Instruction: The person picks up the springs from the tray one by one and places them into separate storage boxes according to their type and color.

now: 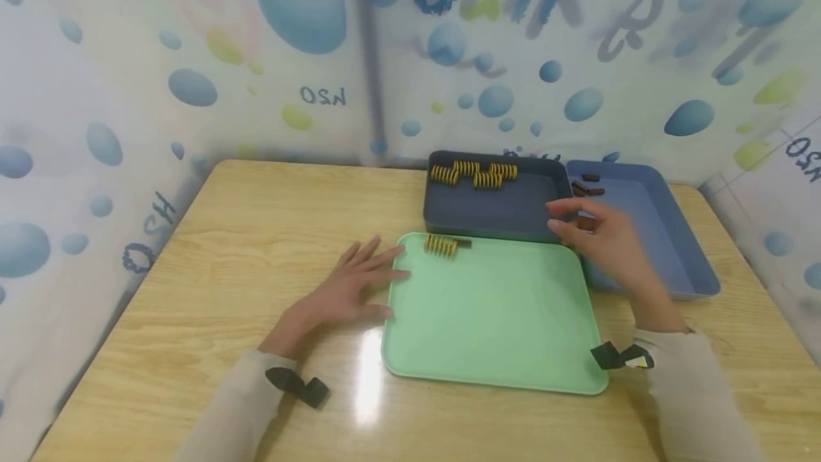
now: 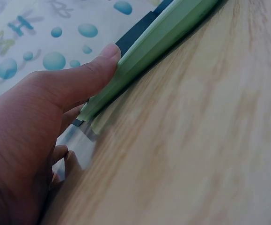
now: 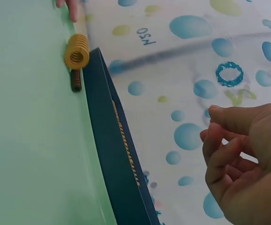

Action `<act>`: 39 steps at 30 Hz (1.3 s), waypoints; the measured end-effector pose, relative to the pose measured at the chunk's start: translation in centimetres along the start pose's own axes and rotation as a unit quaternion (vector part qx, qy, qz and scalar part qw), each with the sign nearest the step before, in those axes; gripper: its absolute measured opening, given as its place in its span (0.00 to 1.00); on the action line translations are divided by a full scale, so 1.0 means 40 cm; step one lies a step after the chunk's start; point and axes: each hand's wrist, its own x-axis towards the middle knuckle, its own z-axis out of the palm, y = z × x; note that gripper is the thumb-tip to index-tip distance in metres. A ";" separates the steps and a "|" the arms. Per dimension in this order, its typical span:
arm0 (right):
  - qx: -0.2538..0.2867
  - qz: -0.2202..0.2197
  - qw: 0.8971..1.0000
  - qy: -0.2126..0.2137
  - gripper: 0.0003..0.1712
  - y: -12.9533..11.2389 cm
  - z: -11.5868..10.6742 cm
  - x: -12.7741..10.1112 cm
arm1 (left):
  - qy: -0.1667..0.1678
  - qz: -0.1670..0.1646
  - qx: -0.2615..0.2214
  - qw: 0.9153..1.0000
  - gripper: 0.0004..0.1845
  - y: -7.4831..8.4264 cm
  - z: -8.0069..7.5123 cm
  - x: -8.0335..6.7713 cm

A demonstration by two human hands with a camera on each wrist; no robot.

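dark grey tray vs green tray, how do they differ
The dark grey tray is deep, with tall walls; the green tray is shallow, with a low rim. The dark grey tray holds several yellow springs along its far wall; the green tray holds one yellow spring and a small dark piece at its far edge. The left hand touches only the green tray. Both sit on the wooden table.

"OSH", "H2O" mirrored on curtain (image 1: 321, 95)

A wooden table (image 1: 224, 248) carries a green tray (image 1: 494, 348), a dark tray (image 1: 494, 216) and a blue tray (image 1: 667, 234).
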 end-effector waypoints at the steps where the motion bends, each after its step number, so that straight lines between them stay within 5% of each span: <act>1: 0.003 -0.009 1.000 0.005 0.18 0.001 0.008 0.002 | 0.000 0.000 0.000 1.000 0.35 0.000 0.000 -0.001; 8: -0.003 -0.044 0.999 0.004 0.16 -0.007 0.058 0.011 | -0.004 -0.005 0.000 1.000 0.34 -0.001 0.000 0.000; 19: 0.008 -0.030 0.999 -0.036 0.17 -0.079 0.118 0.016 | -0.004 -0.005 -0.006 1.000 0.33 -0.001 -0.002 0.000; 39: 0.085 -0.065 0.990 -0.094 0.17 -0.056 0.258 0.036 | -0.003 -0.009 -0.007 1.000 0.33 -0.001 0.001 0.001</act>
